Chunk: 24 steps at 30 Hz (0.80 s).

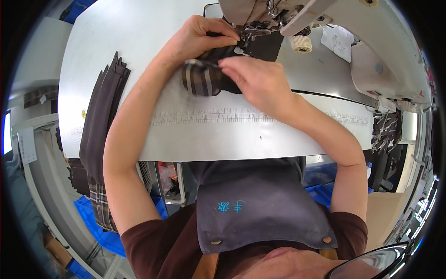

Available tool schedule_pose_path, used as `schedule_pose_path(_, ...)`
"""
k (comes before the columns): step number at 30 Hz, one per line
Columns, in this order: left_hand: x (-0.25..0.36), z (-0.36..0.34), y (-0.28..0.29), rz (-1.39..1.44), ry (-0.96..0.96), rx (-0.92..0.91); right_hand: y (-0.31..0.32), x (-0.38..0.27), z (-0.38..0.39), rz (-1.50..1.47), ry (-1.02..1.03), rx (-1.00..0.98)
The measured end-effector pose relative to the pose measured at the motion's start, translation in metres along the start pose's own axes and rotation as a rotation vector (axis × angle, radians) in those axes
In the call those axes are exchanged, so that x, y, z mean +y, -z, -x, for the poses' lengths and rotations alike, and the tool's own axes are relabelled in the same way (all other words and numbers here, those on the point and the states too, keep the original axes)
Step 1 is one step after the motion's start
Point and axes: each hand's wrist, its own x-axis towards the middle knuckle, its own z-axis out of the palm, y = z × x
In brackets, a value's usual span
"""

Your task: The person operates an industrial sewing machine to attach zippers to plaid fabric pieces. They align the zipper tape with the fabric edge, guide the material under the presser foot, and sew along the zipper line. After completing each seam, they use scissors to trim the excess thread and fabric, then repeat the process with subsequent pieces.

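My left hand [209,36] is pinched on a dark fabric piece [251,90] just left of the sewing machine's presser foot [248,38], at the top centre. My right hand [258,81] grips the same work lower down, thumb and fingers closed at a motion-blurred plaid part [200,79] with grey, tan and black bands. The fingertips of both hands are partly hidden by the cloth. A flat dark piece [265,46] lies beside the foot.
The white machine head [381,56] fills the upper right. On the table [209,139], a stack of dark strips [100,121] hangs over the left edge. Striped cloth trimmings [386,130] hang at the right edge. Blue bins [97,228] and a grey apron [260,209] are below.
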Motion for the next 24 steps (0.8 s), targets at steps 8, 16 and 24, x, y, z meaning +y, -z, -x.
schedule_pose_path(8,0.021,0.016,-0.022,-0.172,0.071,0.179,0.023,0.017,0.021,-0.042,0.094,-0.067)
schedule_pose_path(16,0.016,0.019,-0.029,-0.270,-0.010,0.279,0.022,0.018,0.027,0.129,0.252,-0.112)
schedule_pose_path(24,0.016,0.018,-0.029,-0.310,-0.042,0.274,0.022,0.018,0.024,0.073,0.236,-0.083)
